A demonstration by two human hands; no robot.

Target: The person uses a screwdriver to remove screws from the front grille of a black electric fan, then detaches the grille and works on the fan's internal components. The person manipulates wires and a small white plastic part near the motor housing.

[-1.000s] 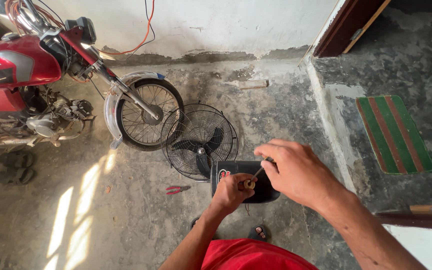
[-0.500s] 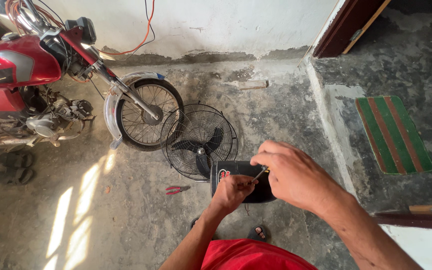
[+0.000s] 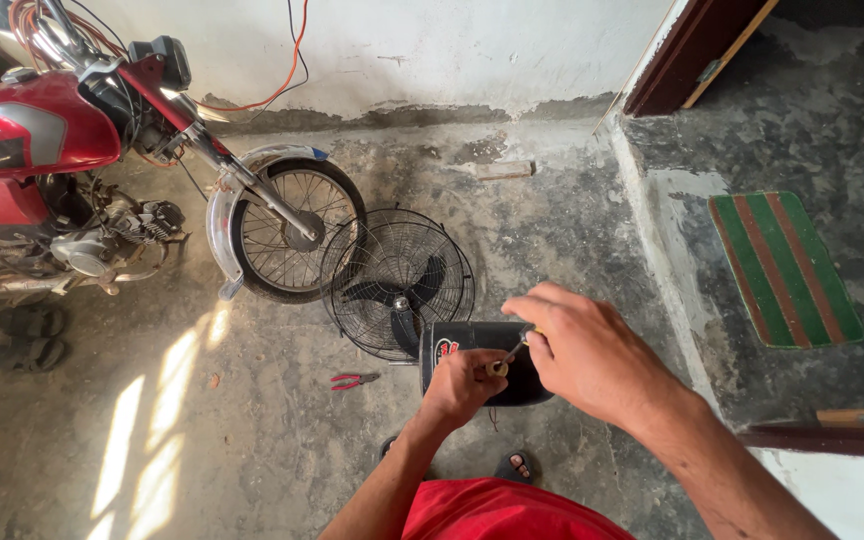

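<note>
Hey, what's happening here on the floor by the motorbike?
A person is working on a black fan base that sits on the concrete floor, just in front of the round wire fan cage. The left hand steadies a small part against the base, while the right hand holds a thin screwdriver to it. Red-handled pliers lie nearby, and a red motorcycle is parked to the left.
</note>
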